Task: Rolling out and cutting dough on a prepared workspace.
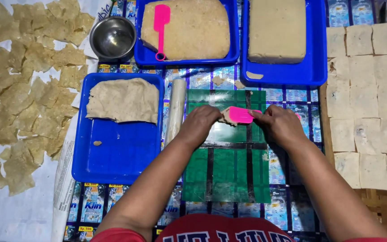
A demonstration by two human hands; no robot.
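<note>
Centre of frame: pink scraper [240, 114] held between both hands above the green mat [227, 166]. Small lump of dough [226, 117] sits on the scraper's left end, touching left hand [201, 123] fingertips. Left hand curled, fingers pinched on the dough. Right hand [279, 125] closed around the scraper's right end. Both forearms angle in from the bottom edge, wrists bent down. Rolling pin [175, 110] just left of the left hand. Blue tray [122, 152] with a flattened sheet of dough at centre left.
</note>
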